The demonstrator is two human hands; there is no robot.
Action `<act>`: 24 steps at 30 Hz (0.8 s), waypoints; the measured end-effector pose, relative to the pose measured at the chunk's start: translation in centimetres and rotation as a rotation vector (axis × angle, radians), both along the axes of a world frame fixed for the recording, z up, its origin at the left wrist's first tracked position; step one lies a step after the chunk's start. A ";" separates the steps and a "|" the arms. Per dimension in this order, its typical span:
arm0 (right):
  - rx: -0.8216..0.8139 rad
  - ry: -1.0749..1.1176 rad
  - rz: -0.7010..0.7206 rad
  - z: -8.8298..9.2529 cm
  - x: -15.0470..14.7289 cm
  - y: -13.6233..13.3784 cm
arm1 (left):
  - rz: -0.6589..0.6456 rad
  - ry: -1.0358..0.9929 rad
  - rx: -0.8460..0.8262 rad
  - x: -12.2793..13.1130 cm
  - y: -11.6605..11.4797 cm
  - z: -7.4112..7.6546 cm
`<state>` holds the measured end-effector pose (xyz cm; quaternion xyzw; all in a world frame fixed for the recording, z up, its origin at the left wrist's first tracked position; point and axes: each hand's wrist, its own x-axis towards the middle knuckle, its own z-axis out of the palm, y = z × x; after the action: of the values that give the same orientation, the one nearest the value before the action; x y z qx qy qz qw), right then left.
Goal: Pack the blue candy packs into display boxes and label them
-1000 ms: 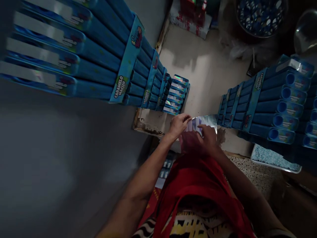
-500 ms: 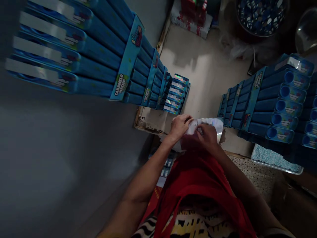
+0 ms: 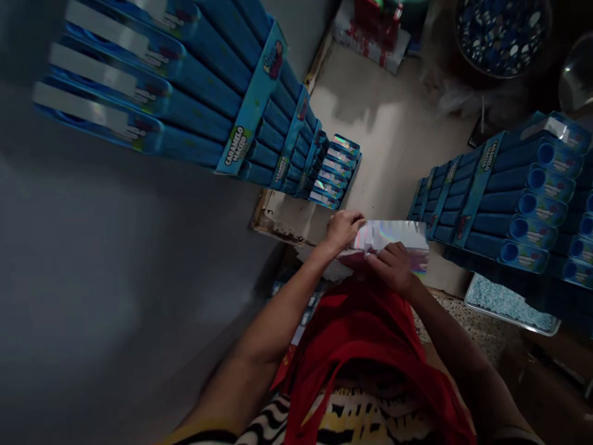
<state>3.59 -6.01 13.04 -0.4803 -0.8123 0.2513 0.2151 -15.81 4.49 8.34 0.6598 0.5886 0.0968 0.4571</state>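
Observation:
My left hand (image 3: pixel 343 228) pinches the left end of a shiny holographic card (image 3: pixel 398 236) over the near edge of a white tabletop (image 3: pixel 384 148). My right hand (image 3: pixel 393 267) grips the same card from below, fingers curled on its lower edge. The card lies roughly flat between two tall stacks of blue boxes. A short stack of blue boxes with silver ends (image 3: pixel 334 179) stands just left of my left hand.
A tall stack of blue boxes (image 3: pixel 194 93) rises on the left and another (image 3: pixel 500 198) on the right. A tray of pale blue bits (image 3: pixel 509 296) sits under the right stack. A dark bowl of blue pieces (image 3: pixel 503 31) and a red-printed packet (image 3: pixel 370 31) lie at the far side.
The shiny card has been turned and spread out flatter, showing more of its silver face to the right. Both hands stayed close together at the table's near edge.

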 end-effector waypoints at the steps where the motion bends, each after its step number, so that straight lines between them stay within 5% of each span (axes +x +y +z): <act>1: -0.078 0.111 -0.100 -0.1 -0.3 0.4 | -0.035 -0.010 0.014 0.1 -0.1 -0.6; 5: -0.242 0.535 -0.727 -1.3 -1.2 3.4 | -0.123 -0.009 0.055 0.4 -0.1 -2.9; 8: -0.406 0.836 -0.992 -1.6 -1.2 5.3 | -0.133 0.071 0.020 0.2 0.4 -3.9; 11: -0.527 0.987 -1.026 0.1 -1.0 5.5 | -0.175 0.156 0.067 0.1 1.2 -4.2; 16: -0.474 1.005 -0.956 4.1 -1.2 4.3 | -0.216 0.217 0.220 0.8 1.6 -3.7; 24: -0.547 1.080 -1.038 1.0 -1.2 6.2 | -0.172 0.143 0.282 1.4 1.5 -3.8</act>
<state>2.42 0.15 14.03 -0.6449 -0.1779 0.5074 0.5432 -14.36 5.98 4.54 0.7703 0.5417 0.0917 0.3237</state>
